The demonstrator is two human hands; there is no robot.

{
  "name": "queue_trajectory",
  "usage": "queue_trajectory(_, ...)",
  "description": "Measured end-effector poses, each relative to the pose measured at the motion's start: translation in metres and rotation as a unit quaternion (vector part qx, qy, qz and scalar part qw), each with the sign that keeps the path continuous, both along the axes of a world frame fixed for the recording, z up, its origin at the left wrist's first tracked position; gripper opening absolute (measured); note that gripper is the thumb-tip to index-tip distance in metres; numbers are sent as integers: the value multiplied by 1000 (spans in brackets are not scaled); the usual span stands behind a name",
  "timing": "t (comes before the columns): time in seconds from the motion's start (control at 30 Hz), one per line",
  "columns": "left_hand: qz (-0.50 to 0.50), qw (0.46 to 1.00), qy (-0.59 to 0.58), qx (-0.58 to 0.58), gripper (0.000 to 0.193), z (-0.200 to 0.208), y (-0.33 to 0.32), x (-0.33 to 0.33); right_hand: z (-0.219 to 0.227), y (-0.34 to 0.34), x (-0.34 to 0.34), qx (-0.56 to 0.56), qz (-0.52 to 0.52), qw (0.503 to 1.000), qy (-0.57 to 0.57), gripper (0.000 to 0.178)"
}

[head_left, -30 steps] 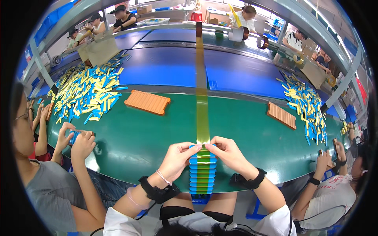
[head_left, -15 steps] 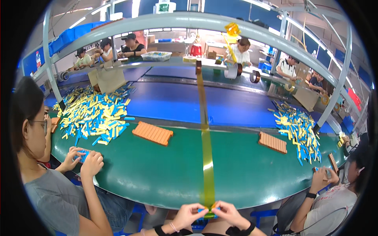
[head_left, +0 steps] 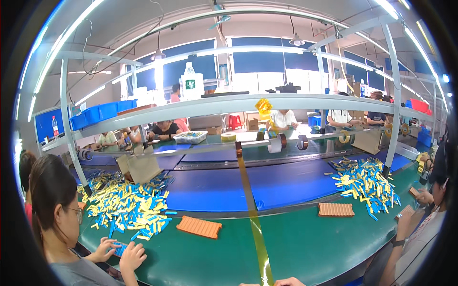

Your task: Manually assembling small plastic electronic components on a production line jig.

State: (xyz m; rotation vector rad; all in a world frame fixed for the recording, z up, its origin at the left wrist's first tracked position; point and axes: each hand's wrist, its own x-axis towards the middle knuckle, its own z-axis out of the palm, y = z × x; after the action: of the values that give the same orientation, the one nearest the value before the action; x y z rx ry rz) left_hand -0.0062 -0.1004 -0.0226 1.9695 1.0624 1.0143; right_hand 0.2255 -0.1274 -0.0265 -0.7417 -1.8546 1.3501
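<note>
A strip of yellowish see-through tape (head_left: pixel 258 240) runs from a brown tape roll (head_left: pixel 239 149) on the bar down over the table towards me. It ends at the lower edge, between my left hand (head_left: pixel 249 284) and my right hand (head_left: pixel 289 282). Only slivers of both hands show there; the fingers and anything in them are cut off. Beyond them on the green table lie an orange ridged tray (head_left: pixel 199 227) left of the tape and another orange ridged tray (head_left: pixel 336 209) to its right.
Heaps of blue and yellow strips lie at left (head_left: pixel 126 207) and right (head_left: pixel 365 183). Co-workers sit on both sides; the left one's hands (head_left: pixel 125 255) hold blue pieces. A metal frame (head_left: pixel 238 102) and a blue surface (head_left: pixel 205 188) lie beyond the green table (head_left: pixel 191 262).
The view has tilted up, so my hands have dropped to the lower edge. Half a second ago both were pinching at the tape's end, with something blue between them.
</note>
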Motion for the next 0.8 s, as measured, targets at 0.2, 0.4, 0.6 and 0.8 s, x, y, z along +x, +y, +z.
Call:
queue_trajectory(0.2, 143, 982, 81, 94, 13, 5, 13, -59, 11, 2, -16, -63, 40, 997, 26, 11)
queue_trajectory(0.4, 193, 958, 168, 131, 14, 10, 16, -127, 4, -6, -9, -117, -16, 992, 49, 11)
queue_trajectory(0.6, 292, 906, 266, 154, 15, 10, -18, -248, -4, -3, -3, -125, -20, 991, 50, 12)
queue_trajectory(0.8, 163, 971, 145, 93, 13, 24, -10, -112, 5, -2, -7, -109, -37, 993, 36, 13)
